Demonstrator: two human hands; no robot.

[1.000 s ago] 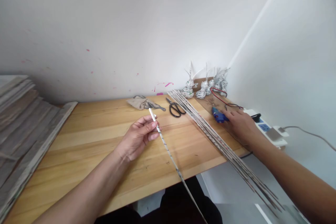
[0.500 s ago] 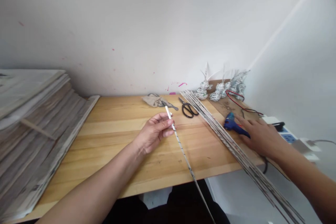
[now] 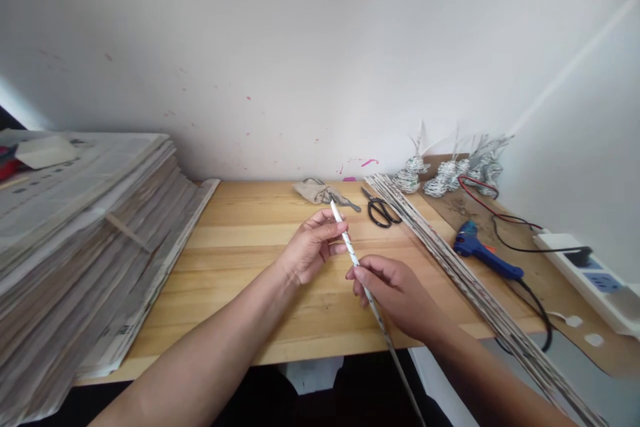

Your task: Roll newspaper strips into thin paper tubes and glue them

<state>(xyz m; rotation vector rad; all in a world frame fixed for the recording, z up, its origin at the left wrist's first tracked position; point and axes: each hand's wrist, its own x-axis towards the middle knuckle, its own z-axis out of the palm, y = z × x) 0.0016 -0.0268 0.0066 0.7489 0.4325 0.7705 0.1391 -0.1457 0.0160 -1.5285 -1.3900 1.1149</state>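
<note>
A long thin rolled newspaper stick runs from the middle of the wooden table down past its front edge. My left hand pinches the stick near its upper end. My right hand is closed around it a little lower. Between the two hands a short piece of the stick shows. A blue glue gun lies to the right, apart from both hands.
A bundle of several rolled paper sticks lies diagonally on the right. Black scissors, a crumpled cloth and small woven paper figures sit near the wall. A tall newspaper stack fills the left. A white power strip is far right.
My right hand left the glue gun and came over to grip the stick below my left hand. The camera view swung left, showing more of the newspaper stack.
</note>
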